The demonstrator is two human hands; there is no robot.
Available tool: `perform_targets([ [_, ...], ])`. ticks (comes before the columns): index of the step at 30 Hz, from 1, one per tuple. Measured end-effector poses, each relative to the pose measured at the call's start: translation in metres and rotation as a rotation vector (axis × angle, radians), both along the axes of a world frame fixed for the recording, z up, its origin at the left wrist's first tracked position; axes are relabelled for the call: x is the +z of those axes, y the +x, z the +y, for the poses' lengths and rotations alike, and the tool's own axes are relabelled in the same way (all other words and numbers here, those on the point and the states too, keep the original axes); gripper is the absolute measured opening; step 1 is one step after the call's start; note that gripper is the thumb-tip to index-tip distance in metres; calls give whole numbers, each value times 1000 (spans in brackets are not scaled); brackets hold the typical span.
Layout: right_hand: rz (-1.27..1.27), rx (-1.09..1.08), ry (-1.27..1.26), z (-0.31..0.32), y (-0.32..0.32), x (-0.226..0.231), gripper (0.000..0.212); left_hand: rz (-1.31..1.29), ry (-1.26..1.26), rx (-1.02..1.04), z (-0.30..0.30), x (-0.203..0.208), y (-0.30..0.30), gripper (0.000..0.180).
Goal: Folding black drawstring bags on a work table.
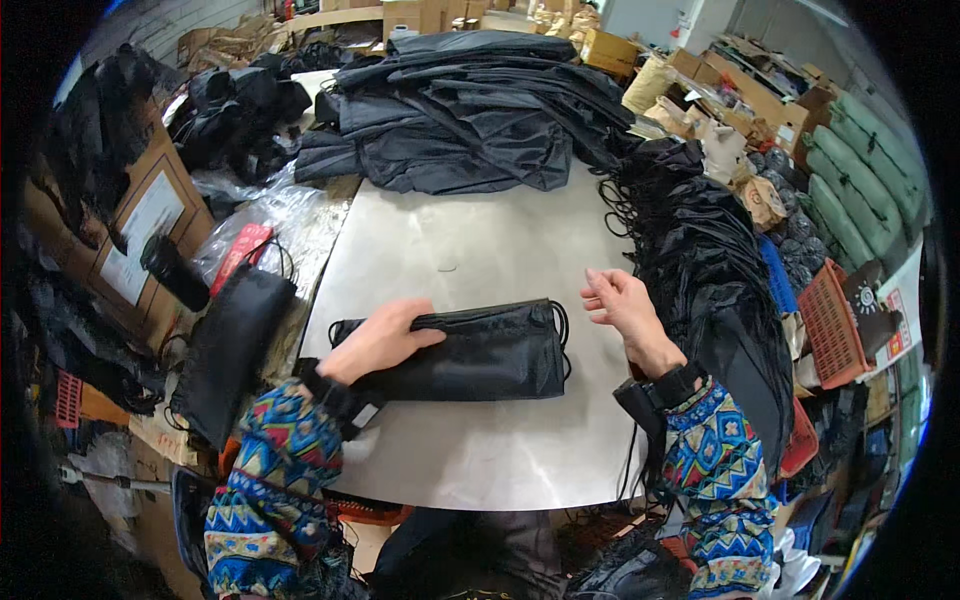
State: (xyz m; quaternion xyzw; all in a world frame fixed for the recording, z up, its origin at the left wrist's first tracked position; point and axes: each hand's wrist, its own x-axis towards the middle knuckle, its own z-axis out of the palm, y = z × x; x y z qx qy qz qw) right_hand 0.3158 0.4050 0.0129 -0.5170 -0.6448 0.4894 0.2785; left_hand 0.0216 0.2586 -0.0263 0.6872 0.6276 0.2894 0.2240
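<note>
A black drawstring bag [480,362], folded into a long flat bundle, lies crosswise on the pale work table [470,455]. Cord loops stick out at both its ends. My left hand [385,337] grips its upper edge near the left end, thumb on the front face; the other fingers are partly hidden. Right of the bag, my right hand [622,308] hovers over the table with loosely curled fingers and nothing visible in them. A large stack of black fabric bags [460,115] covers the table's far end. More black bags with cords [690,250] are heaped along the right edge.
At the left stand a cardboard box [150,215] and another folded black bag [235,345], beside clear plastic and a red packet [240,255]. Beyond the right edge are a red plastic basket [835,325] and green sacks [860,165]. A short thread [447,268] lies mid-table.
</note>
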Motion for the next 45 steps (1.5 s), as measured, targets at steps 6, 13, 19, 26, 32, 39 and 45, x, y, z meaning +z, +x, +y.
perform_targets([
  [6,-8,98,-78,-13,5,-4,38,-444,-28,181,-66,80,-34,18],
  [13,517,423,-372,-89,-52,66,44,-461,79,367,-128,94,-55,13],
  [19,695,374,-186,-116,-65,84,31,-474,110,362,-135,87,-44,13],
  [26,152,544,690,-127,-65,96,18,-572,78,351,-137,77,-34,15],
  [32,168,701,467,-112,-76,68,28,-181,141,318,-138,84,-17,21],
  [39,305,622,-515,-103,-62,72,41,-51,284,298,-153,90,-24,23],
  [45,439,526,-161,-109,-81,76,48,-375,29,607,-183,98,-120,11],
])
